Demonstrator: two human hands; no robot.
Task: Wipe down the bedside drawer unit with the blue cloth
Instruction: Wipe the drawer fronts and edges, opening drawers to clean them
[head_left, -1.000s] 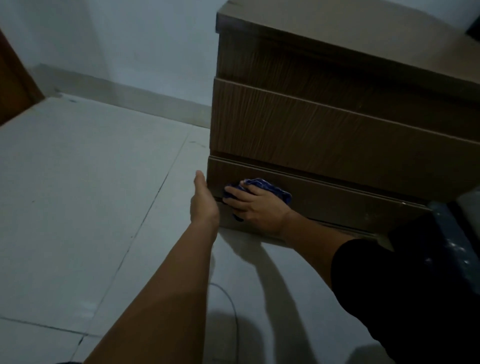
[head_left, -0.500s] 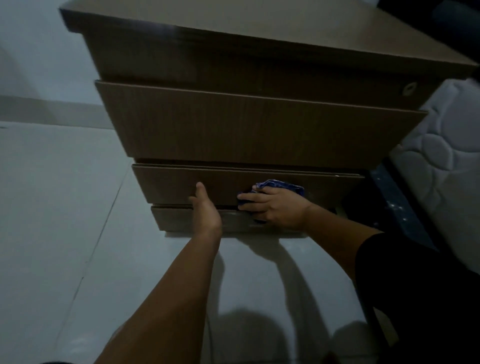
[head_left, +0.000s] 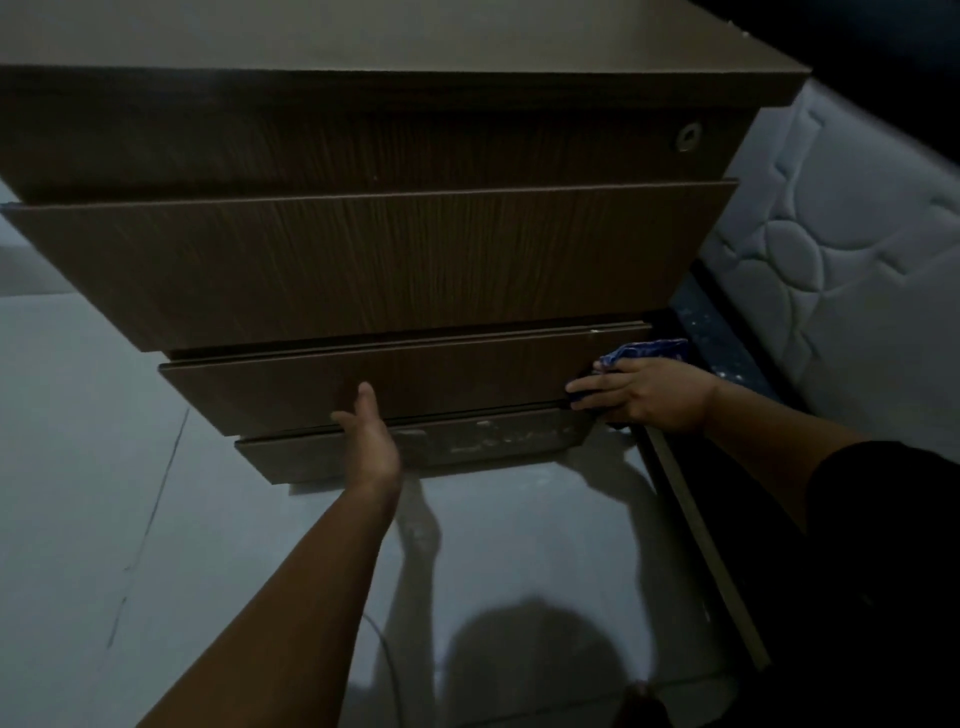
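- The bedside drawer unit (head_left: 363, 270) is standing on the pale tiled floor (head_left: 93, 467), filling the upper half of the view, its brown wood-grain fronts stepping back toward the bottom.
- The bottom drawer (head_left: 467, 379) of the unit is showing as a narrow front just above the scuffed base panel (head_left: 493, 441), which is carrying pale smears.
- The right hand (head_left: 644, 395) is pressing the blue cloth (head_left: 644, 352) against the right end of the bottom drawer of the unit, fingers lying fairly flat over the cloth and pointing left.
- The blue cloth is sitting bunched under and above that hand, at the unit's lower right corner, part of it sticking up past the knuckles.
- The left hand (head_left: 371, 436) is resting edge-on against the lower edge of the bottom drawer, near the middle of the unit, fingers straight and together, thumb sticking out to the left; it is holding nothing.
- The two hands are working well apart, the left at the unit's middle and the right at its right end.
- A small round lock (head_left: 688, 136) is showing at the right end of the unit's top drawer front.
- A white quilted mattress (head_left: 831, 249) is lying to the right of the unit, with a dark bed frame (head_left: 727, 343) below it, just beside the cloth.
- A dark sleeve (head_left: 883, 519) is covering the right upper arm, right of the unit's base.
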